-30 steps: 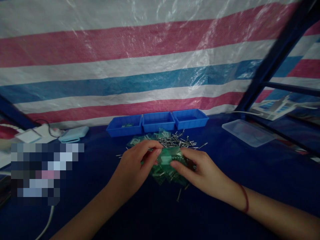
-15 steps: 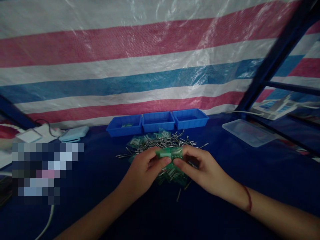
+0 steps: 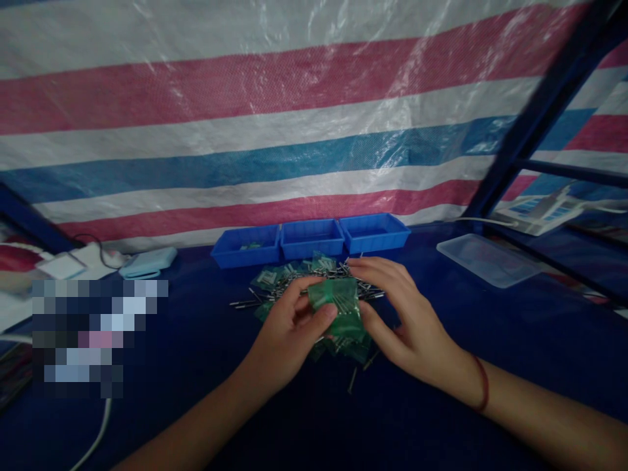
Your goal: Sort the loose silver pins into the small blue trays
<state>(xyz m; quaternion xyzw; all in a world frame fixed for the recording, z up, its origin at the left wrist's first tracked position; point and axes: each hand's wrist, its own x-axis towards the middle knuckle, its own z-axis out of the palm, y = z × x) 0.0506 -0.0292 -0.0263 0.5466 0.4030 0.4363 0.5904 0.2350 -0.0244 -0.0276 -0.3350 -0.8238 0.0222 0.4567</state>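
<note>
A green clear bag [image 3: 343,309] with thin metal pieces inside is pinched between the thumb and fingers of my left hand [image 3: 294,327]. My right hand [image 3: 402,320] is beside the bag's right edge, its fingers spread and its thumb apart from them; nothing is held in it. Behind and beneath both hands lies a heap of metal pins [image 3: 324,265] mixed with more green bags [image 3: 269,277]. Two loose pins rest on the table in front of the heap.
Three blue trays [image 3: 311,239] stand in a row behind the heap; the left one holds small bags. At the right lies a clear plastic lid [image 3: 488,260] on the blue table [image 3: 196,392]. A light blue pouch [image 3: 147,263] and a white cable [image 3: 101,435] are at the left.
The right hand has let go of the bag and opened, its fingers lifting up and right. The bag, folded before, now shows its flat face in my left hand.
</note>
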